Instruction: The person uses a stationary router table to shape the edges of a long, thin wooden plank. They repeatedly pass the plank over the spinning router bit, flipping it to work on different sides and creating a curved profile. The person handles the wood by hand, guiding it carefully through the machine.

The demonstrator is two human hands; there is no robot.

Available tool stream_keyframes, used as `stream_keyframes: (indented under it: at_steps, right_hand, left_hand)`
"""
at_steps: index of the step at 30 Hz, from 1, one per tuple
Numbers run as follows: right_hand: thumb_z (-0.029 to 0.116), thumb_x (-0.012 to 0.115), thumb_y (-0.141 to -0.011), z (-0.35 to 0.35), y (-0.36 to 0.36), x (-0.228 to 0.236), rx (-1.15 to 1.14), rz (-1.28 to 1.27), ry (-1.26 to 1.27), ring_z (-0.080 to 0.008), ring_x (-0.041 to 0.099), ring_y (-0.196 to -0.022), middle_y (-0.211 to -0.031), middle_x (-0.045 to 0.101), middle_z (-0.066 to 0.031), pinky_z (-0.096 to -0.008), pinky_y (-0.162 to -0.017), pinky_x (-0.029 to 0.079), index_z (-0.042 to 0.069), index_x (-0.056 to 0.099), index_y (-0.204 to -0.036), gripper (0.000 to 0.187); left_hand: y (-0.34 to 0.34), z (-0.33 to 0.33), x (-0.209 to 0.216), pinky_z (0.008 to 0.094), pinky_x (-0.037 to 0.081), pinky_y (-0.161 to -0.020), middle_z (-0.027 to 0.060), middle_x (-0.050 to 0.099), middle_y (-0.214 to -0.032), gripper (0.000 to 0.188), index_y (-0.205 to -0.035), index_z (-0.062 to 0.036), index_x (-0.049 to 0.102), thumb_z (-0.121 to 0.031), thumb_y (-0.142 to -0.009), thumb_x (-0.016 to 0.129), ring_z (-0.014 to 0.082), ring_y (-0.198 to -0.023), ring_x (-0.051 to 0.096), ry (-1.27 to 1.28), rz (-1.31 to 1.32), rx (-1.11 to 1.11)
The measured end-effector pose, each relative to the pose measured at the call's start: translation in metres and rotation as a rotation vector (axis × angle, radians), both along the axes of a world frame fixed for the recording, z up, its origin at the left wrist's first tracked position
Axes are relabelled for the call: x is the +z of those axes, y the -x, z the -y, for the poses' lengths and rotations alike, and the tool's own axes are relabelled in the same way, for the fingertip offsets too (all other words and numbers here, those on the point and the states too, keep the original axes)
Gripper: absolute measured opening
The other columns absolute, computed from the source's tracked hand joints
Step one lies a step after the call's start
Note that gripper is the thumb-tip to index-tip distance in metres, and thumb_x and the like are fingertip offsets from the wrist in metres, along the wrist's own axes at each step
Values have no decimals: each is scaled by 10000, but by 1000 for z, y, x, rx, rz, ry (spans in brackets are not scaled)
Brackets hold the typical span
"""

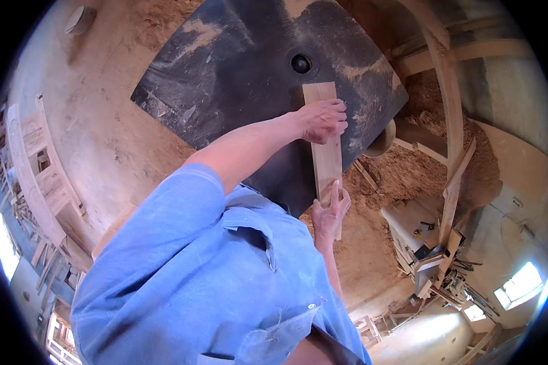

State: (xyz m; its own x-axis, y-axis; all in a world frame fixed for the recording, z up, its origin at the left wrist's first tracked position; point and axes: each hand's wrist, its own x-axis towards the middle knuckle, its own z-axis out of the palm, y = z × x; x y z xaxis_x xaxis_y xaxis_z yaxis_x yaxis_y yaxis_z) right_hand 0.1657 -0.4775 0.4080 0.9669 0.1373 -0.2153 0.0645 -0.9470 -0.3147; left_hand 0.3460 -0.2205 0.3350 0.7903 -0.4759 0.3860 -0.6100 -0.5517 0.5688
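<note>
A pale wooden board lies lengthwise over the dark, dusty machine table, its near end reaching past the table's edge toward my body. My left hand is closed over the board's far part, with the fingers curled at its right edge. Lower down, my right hand grips the near part, thumb and fingers around the wood. Just beyond the board's far end sits a round black spindle in its opening in the table. The board's underside is hidden.
Wood shavings cover the floor right of the table. Long timber beams stand at the right. A pale bench and a pile of offcuts lie at lower right. Wooden frames lean at the far left.
</note>
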Motion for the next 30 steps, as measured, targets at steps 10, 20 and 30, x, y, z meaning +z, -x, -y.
stream_keyframes:
  at_steps: [10,20,30]
  right_hand:
    - [4,827,-765,-31,-36,7,-12,-57,-13,-500,446,-1355,-1455,450,-297,-594,-1142,418,75,546,-1568,854]
    - [-41,808,-762,-40,-36,8,20,-97,-41,-518,441,-1317,-1449,430,-305,-612,-1096,434,68,524,-1569,863]
    - [-62,783,-727,-34,-33,1,119,-32,-62,-498,484,-1278,-1446,460,-275,-610,-1056,455,110,559,-1533,854]
  left_hand:
    - [-40,-20,0,381,485,-1017,36,626,-864,92,-808,-107,654,-154,-830,731,264,-1003,593,108,-46,25]
    - [-34,-37,2,389,505,-1001,39,620,-883,145,-821,-103,640,-136,-738,753,265,-998,596,99,-96,13]
    - [-9,-52,1,407,496,-1105,38,597,-891,197,-873,-95,642,-135,-732,774,260,-1021,602,93,-121,82]
